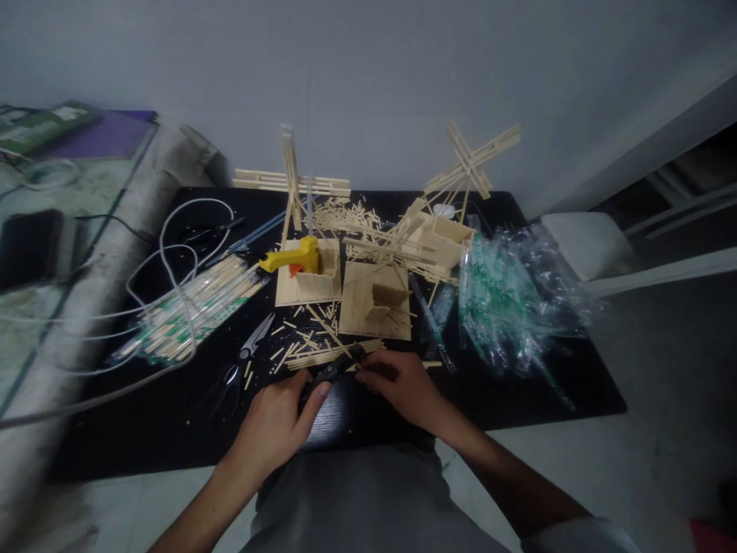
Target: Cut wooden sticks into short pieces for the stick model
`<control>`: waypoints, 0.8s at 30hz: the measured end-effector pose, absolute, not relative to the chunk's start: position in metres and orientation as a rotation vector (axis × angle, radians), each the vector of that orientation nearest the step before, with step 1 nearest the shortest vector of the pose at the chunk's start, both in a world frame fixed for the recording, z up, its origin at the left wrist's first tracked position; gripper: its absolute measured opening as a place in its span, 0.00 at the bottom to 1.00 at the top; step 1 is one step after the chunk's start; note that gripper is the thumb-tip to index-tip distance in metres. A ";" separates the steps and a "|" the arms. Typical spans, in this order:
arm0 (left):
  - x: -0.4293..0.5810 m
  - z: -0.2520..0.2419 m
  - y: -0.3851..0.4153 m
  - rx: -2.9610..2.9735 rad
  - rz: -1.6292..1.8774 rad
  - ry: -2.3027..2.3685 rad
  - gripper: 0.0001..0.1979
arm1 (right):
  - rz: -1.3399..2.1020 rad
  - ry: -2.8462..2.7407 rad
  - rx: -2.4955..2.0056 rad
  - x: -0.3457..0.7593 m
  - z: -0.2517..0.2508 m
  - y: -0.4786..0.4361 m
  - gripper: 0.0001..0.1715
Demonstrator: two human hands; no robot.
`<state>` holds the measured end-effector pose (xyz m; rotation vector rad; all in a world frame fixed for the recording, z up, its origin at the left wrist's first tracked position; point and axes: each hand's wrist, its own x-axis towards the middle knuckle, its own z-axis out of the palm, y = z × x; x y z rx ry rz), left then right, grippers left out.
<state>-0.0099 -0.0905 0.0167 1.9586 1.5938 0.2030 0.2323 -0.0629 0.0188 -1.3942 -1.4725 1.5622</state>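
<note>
My left hand (280, 424) is closed round the handles of a black cutting tool (334, 370) at the table's near edge. My right hand (400, 384) is pinched beside the tool's tip, holding a thin wooden stick (322, 358) that lies among a bundle of sticks. Just beyond stand two square stick bases (374, 311), each with a small stick box on it. A yellow glue gun (291, 258) rests on the left base.
Two stick windmill models (466, 165) stand at the back of the black table (518, 392). Scissors (245, 357) lie left of my hands, packs of sticks (199, 307) and white cables (166, 261) further left, crumpled plastic wrappers (512, 299) on the right.
</note>
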 end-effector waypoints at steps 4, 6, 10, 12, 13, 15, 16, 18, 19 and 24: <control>-0.010 0.016 -0.090 1.957 0.185 1.605 0.24 | 1.439 -1.584 -1.414 0.232 0.020 -0.061 0.04; -0.010 0.017 -0.091 1.952 0.186 1.607 0.24 | 1.420 -1.594 -1.419 0.232 0.020 -0.061 0.04; -0.010 0.019 -0.091 1.967 0.222 1.589 0.23 | 1.429 -1.571 -1.421 0.232 0.019 -0.061 0.05; -0.010 0.020 -0.092 1.979 0.232 1.574 0.23 | 1.460 -1.556 -1.409 0.233 0.019 -0.061 0.06; -0.010 0.020 -0.092 1.985 0.237 1.568 0.23 | 1.484 -1.542 -1.398 0.233 0.020 -0.061 0.06; -0.011 0.020 -0.092 1.995 0.248 1.554 0.23 | 1.543 -1.499 -1.372 0.234 0.021 -0.060 0.07; -0.012 0.020 -0.093 1.999 0.254 1.547 0.23 | 1.574 -1.475 -1.361 0.235 0.022 -0.060 0.07; -0.013 0.019 -0.093 2.005 0.266 1.536 0.22 | 1.635 -1.430 -1.341 0.235 0.025 -0.059 0.09; -0.013 0.018 -0.093 2.005 0.269 1.531 0.22 | 1.666 -1.408 -1.326 0.235 0.026 -0.059 0.09; -0.014 0.020 -0.091 2.032 0.311 1.481 0.20 | 1.848 -1.292 -1.226 0.237 0.030 -0.056 0.14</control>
